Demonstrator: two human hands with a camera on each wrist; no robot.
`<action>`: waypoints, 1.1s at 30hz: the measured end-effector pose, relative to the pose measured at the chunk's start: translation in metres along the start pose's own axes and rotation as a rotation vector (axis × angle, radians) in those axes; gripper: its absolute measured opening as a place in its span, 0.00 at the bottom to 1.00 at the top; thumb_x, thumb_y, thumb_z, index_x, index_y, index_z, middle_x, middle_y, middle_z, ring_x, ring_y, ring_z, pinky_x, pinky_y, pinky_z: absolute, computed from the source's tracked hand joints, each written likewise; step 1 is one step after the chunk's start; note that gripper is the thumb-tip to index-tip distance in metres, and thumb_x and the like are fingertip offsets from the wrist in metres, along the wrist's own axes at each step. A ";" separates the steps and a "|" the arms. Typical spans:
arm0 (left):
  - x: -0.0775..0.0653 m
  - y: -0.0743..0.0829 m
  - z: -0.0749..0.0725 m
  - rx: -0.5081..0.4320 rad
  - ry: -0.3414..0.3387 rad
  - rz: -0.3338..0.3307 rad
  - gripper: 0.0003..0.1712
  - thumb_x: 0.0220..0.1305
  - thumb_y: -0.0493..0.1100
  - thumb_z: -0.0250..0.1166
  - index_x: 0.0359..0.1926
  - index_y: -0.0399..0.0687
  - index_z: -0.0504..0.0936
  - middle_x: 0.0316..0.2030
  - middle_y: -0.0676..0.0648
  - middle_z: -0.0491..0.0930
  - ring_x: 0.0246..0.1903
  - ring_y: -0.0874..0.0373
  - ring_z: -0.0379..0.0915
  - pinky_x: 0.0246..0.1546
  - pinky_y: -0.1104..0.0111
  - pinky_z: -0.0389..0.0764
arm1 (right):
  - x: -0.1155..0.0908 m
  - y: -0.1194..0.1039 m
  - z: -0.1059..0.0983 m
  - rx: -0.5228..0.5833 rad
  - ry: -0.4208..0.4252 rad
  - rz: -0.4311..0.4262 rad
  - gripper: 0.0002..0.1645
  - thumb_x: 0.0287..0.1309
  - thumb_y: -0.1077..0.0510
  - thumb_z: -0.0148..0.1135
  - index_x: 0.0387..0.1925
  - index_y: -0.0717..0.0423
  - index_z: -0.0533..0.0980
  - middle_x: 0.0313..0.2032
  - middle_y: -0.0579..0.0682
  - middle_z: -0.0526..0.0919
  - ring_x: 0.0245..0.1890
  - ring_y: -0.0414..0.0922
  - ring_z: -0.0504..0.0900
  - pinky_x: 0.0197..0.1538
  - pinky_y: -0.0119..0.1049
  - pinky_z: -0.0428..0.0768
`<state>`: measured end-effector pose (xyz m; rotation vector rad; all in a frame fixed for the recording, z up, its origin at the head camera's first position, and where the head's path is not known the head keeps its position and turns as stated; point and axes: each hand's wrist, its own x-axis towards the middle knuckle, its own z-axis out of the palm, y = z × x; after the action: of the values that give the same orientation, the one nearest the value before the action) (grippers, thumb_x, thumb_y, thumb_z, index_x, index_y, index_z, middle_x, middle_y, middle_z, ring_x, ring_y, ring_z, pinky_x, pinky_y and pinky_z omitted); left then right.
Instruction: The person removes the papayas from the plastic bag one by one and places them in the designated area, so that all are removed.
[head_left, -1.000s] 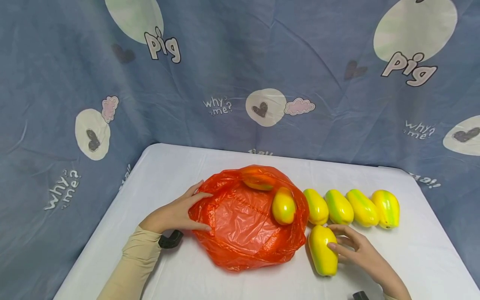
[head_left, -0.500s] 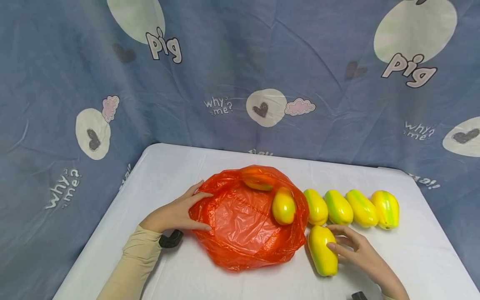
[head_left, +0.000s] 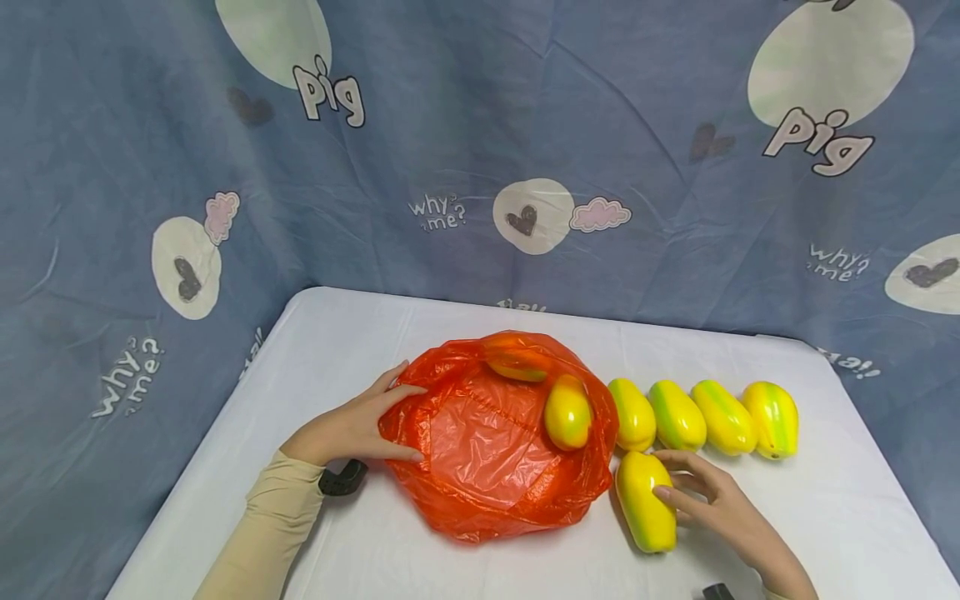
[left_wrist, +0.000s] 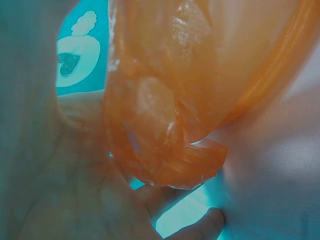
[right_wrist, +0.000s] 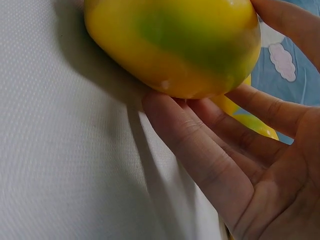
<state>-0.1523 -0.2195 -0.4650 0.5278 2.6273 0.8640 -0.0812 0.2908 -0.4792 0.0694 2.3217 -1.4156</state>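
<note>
A thin red plastic bag (head_left: pixel 487 433) stands with its mouth spread wide, two yellow papayas visible in it: one (head_left: pixel 567 412) at the right inside, another (head_left: pixel 517 365) at the back. My left hand (head_left: pixel 360 421) rests on the bag's left side, fingers spread and fairly straight, two digits reaching over the rim. In the left wrist view, a fold of the bag (left_wrist: pixel 160 140) hangs before the palm. To the bag's right, my right hand (head_left: pixel 708 492) holds a papaya (head_left: pixel 647 504) by its right side, with fingertips also against it in the right wrist view.
Several more papayas, yellow with green streaks, lie in a row right of the bag, from the nearest one (head_left: pixel 632 414) to the end one (head_left: pixel 772 419). All stand on a white-covered table (head_left: pixel 360 329). A blue printed curtain (head_left: pixel 465 125) hangs behind it.
</note>
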 end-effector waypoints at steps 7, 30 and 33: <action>0.001 -0.002 0.000 -0.015 0.007 -0.007 0.56 0.46 0.69 0.80 0.73 0.55 0.71 0.83 0.41 0.43 0.76 0.34 0.58 0.66 0.36 0.73 | 0.000 -0.001 -0.001 0.012 0.000 -0.019 0.35 0.71 0.49 0.64 0.72 0.55 0.67 0.69 0.67 0.71 0.67 0.66 0.76 0.48 0.44 0.89; 0.000 -0.001 0.000 -0.007 0.008 0.022 0.55 0.46 0.70 0.79 0.72 0.53 0.71 0.82 0.39 0.43 0.75 0.32 0.58 0.66 0.35 0.72 | -0.006 -0.001 -0.015 -0.190 0.156 -0.188 0.27 0.67 0.51 0.69 0.63 0.58 0.75 0.57 0.59 0.84 0.45 0.28 0.83 0.47 0.26 0.85; 0.001 -0.002 0.000 -0.007 0.008 0.023 0.55 0.46 0.71 0.79 0.72 0.54 0.72 0.82 0.39 0.43 0.75 0.32 0.58 0.66 0.35 0.73 | -0.009 -0.003 -0.017 -0.209 0.177 -0.200 0.27 0.67 0.51 0.69 0.62 0.58 0.76 0.56 0.59 0.84 0.44 0.27 0.83 0.45 0.27 0.85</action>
<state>-0.1532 -0.2207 -0.4664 0.5544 2.6294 0.8843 -0.0794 0.3060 -0.4668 -0.1050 2.6743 -1.2929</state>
